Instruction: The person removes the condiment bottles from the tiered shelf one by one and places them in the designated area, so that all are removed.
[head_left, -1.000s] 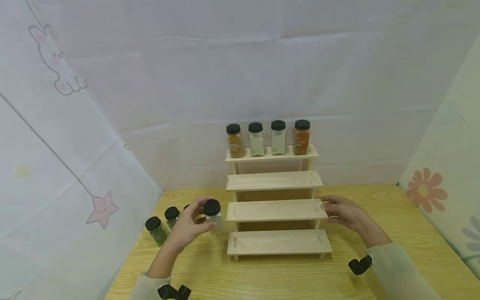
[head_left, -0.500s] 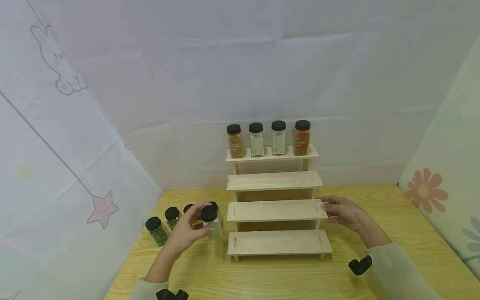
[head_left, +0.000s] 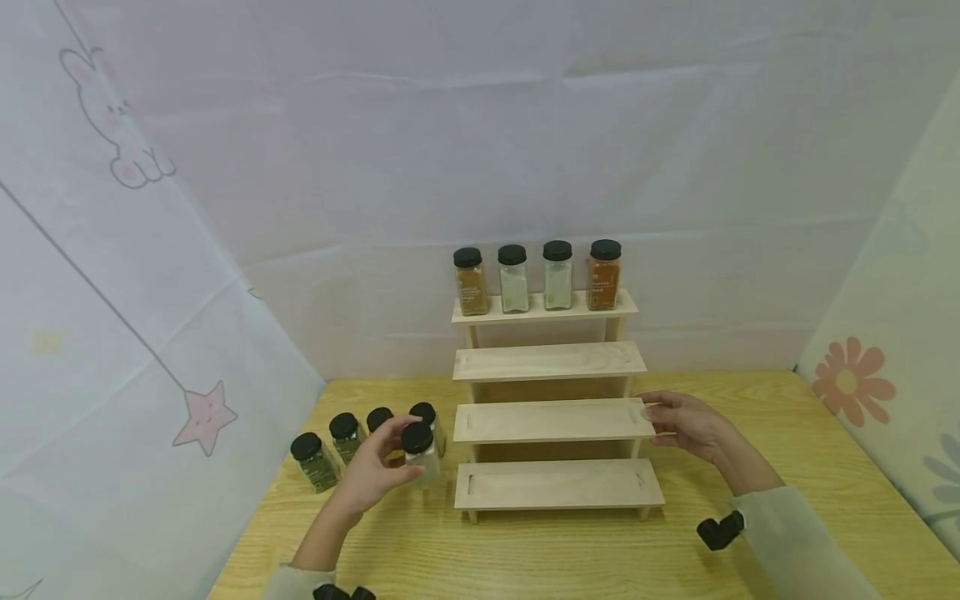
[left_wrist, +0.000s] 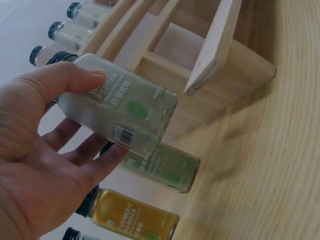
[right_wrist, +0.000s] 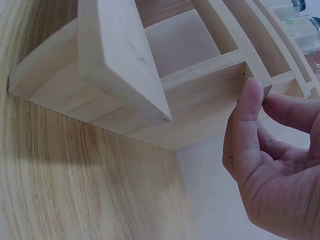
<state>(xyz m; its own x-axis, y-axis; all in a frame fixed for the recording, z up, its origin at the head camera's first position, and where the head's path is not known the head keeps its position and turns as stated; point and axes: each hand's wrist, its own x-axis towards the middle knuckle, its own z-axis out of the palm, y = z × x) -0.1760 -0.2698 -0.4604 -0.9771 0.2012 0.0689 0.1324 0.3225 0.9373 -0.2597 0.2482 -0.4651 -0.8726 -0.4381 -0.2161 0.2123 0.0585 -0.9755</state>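
My left hand (head_left: 384,467) grips a clear pepper jar (head_left: 422,457) with a black lid, just left of the wooden stepped rack (head_left: 551,421) and low over the table. In the left wrist view, thumb and fingers (left_wrist: 75,80) wrap this jar (left_wrist: 122,117), which holds pale powder. My right hand (head_left: 663,421) pinches the right end of the rack's second shelf from the bottom. The right wrist view shows its thumb (right_wrist: 245,125) pressed against that shelf's end (right_wrist: 250,70).
Four black-lidded spice jars (head_left: 536,277) stand on the rack's top shelf; the three lower shelves are bare. Several more jars (head_left: 345,435) stand on the wooden table (head_left: 525,558) left of the rack, among them a turmeric jar (left_wrist: 132,217). Fabric walls enclose the table.
My left hand has lowered the pepper jar down and slightly left, toward the table beside the other jars. The right hand has stayed on the shelf end.
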